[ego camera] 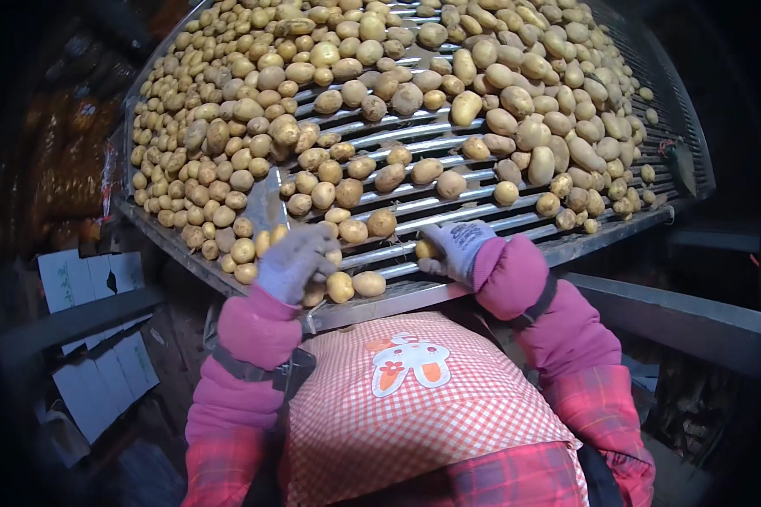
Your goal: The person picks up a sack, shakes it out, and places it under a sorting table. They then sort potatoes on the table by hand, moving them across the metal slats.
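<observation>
Many potatoes (408,99) lie on a sloped sorting table of parallel metal bars (412,225). My left hand (300,256), in a light grey work glove, rests with bent fingers among potatoes at the near edge. One potato (334,257) shows beside its fingers; whether they grip it is hidden. My right hand (453,248) wears a similar glove and closes its fingers around a small potato (425,249) above the bars. Two more potatoes, a rounder one (340,287) and an oval one (369,284), sit against the front rim (393,306), between my hands.
Smaller potatoes (193,171) crowd the left side, beside a flat metal divider (267,199). Larger ones (564,120) are heaped on the right. White cardboard boxes (104,386) stand at the lower left, and a metal beam (666,317) runs out at the right.
</observation>
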The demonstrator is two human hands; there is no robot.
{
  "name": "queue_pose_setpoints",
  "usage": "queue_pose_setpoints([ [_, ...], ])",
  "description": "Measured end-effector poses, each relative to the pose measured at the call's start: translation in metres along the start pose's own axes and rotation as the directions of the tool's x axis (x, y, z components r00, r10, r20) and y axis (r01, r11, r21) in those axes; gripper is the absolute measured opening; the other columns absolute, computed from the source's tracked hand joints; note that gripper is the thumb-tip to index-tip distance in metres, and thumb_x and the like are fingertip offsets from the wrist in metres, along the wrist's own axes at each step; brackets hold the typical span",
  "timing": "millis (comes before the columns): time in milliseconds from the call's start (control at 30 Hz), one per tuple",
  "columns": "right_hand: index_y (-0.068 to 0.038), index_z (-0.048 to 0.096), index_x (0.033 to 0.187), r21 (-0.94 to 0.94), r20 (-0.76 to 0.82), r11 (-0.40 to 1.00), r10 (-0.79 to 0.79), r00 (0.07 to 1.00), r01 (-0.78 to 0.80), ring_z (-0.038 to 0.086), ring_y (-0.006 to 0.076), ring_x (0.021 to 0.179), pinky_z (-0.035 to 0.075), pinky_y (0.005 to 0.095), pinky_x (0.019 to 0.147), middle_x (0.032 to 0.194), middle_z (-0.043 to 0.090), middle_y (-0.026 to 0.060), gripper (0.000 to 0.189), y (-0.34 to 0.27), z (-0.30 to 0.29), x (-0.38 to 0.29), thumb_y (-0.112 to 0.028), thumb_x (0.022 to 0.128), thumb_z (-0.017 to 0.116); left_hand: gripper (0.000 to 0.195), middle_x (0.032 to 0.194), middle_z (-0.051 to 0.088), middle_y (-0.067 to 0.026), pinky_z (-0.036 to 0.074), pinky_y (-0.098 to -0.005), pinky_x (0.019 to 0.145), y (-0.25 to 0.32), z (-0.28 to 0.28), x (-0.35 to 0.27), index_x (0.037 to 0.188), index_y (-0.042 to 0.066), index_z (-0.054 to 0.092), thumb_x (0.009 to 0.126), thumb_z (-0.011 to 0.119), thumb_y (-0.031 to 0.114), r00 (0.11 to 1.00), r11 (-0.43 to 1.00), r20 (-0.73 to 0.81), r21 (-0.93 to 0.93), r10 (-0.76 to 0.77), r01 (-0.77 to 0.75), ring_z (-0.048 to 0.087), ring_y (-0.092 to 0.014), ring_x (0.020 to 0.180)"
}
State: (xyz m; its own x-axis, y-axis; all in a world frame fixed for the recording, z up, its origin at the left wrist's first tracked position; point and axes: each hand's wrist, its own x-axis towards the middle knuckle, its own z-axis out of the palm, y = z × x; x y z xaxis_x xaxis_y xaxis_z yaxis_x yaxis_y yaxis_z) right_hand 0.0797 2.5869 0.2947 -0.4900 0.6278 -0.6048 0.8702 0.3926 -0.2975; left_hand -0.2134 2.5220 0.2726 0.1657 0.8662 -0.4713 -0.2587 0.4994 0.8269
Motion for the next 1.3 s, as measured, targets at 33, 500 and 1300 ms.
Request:
queue_pose_setpoints([
  [33, -0.01, 0.055, 0.114, 0.044, 0.001, 0.999, -0.005, 1.0, 0.005, 0.064, 0.0346, 0.097, 0.047, 0.0446, 0.084, 0.101, 0.067, 0.0173, 0.048, 0.006, 0.0, 0.001, -0.05, 0.086, 0.059, 0.046, 0.115, 0.062, -0.0148, 0.052, -0.0254, 0.063, 0.005, 0.012, -0.008, 0.132, 0.0, 0.046, 0.095, 0.055, 0.025, 0.997, 0.997, 0.015, 0.029, -0.073, 0.073, 0.066, -0.018, 0.079],
  [500, -0.008, 0.055, 0.128, -0.108, -0.485, 0.984, 0.07, 0.872, -0.14, 0.057, 0.0362, 0.108, 0.046, 0.041, 0.092, 0.117, 0.058, 0.0202, 0.06, 0.045, -0.034, 0.021, -0.046, 0.082, 0.065, 0.03, 0.113, 0.06, -0.0144, 0.053, -0.0378, 0.091, -0.017, 0.019, -0.013, 0.12, 0.002, 0.054, 0.098, 0.048, 0.023, 0.988, 0.89, 0.155, -0.447, -0.02, 0.088, 0.061, -0.029, 0.103],
  [1300, -0.007, 0.046, 0.137, 0.107, -0.702, 0.994, 0.057, 0.71, 0.026, 0.037, 0.0423, 0.132, 0.031, 0.044, 0.111, 0.144, 0.036, 0.0271, 0.065, 0.046, -0.031, -0.025, -0.034, 0.081, 0.065, 0.061, 0.108, 0.061, -0.0197, 0.049, -0.0291, 0.052, -0.015, 0.016, -0.008, 0.132, 0.004, 0.046, 0.098, 0.035, 0.053, 0.962, 0.741, 0.108, -0.619, -0.25, 0.261, 0.058, -0.019, 0.064],
])
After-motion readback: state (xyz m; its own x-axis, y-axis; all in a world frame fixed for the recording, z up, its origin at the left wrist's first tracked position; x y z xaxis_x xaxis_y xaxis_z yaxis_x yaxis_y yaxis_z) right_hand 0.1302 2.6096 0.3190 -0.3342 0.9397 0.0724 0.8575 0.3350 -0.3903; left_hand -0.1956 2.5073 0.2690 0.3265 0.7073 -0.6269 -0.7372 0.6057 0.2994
